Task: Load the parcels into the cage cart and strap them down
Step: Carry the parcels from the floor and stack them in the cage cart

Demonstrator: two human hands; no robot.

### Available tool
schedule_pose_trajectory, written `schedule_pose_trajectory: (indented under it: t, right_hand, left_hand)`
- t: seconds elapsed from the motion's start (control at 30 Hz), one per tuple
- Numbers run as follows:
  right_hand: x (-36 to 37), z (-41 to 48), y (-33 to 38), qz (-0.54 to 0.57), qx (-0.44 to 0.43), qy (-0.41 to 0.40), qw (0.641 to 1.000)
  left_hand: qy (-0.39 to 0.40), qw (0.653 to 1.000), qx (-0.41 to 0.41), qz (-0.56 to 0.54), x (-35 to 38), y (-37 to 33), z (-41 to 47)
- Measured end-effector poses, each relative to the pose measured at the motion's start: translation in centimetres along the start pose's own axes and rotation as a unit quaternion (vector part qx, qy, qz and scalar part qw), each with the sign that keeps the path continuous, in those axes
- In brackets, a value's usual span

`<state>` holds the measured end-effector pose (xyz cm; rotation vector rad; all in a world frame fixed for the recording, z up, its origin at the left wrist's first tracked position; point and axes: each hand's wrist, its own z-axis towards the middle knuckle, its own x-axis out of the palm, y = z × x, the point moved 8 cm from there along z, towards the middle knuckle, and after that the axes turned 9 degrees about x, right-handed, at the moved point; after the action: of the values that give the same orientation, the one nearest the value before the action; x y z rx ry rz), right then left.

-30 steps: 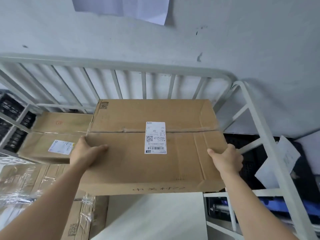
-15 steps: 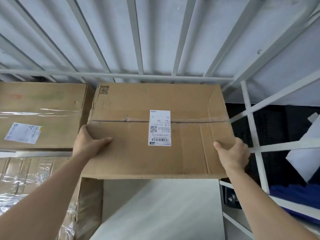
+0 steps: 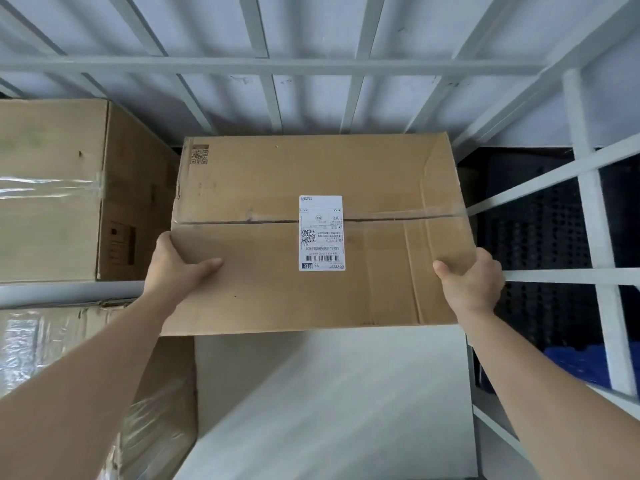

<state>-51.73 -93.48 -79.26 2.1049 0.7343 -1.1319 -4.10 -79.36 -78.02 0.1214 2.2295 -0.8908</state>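
Observation:
A brown cardboard parcel [image 3: 277,188] with a white shipping label on its taped top seam fills the middle of the view, inside the grey cage cart [image 3: 270,65]. My left hand [image 3: 176,268] grips the parcel's left edge, thumb on top. My right hand [image 3: 471,278] grips its right edge, thumb on top and fingers curled down the side. The parcel's far edge lies close to the cart's back bars. What the parcel's underside rests on is hidden.
A second cardboard parcel [image 3: 52,188] stands in the cart to the left, beside the held one. Plastic-wrapped boxes [image 3: 41,344] lie below it at the near left. The cart's right side bars [image 3: 588,202] stand close to my right hand, dark crates [image 3: 540,237] behind them. Pale floor [image 3: 329,410] shows below.
The parcel has gone forward and down into the cart, from above the top rail to near the back bars. Both hands kept their grip on its edges.

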Motion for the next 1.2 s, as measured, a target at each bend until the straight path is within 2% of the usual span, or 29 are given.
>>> schedule_pose_trajectory:
  t: [0.27,0.37,0.43,0.5,0.63,0.87,1.0,1.2]
  right_hand:
    - [3.3,2.7,-0.4,0.001,-0.006,0.048,0.999]
    - [3.1,2.0,0.4,-0.027,-0.046,0.052,0.997]
    - [3.3,0.6,0.6,-0.101,-0.081,0.068,0.989]
    - [3.9,-0.9,-0.2,-0.195,-0.093,0.104,0.971]
    - [4.6,-2.4,-0.8,-0.320,-0.155,0.130,0.926]
    - [4.5,-1.6,0.5,-0.346,-0.170,0.122,0.914]
    - [4.3,-1.7,1.1,-0.366,-0.141,0.160,0.906]
    - [2.8,-5.1,3.6,-0.353,-0.176,0.199,0.897]
  left_hand:
    - [0.061,0.996,0.034,0.063,3.7,0.3,4.2]
    - [0.056,0.994,0.034,0.086,3.9,0.7,4.2]
    - [0.046,0.993,0.029,0.109,4.0,1.3,2.9]
    - [0.070,0.986,0.013,0.151,4.8,2.1,0.7]
    - [0.126,0.950,0.033,0.283,5.9,2.5,-2.1]
    - [0.134,0.934,0.034,0.331,6.2,2.2,-1.3]
    - [0.160,0.918,0.014,0.362,5.6,1.7,-1.1]
    - [0.137,0.895,0.074,0.417,2.4,-2.2,-2.9]
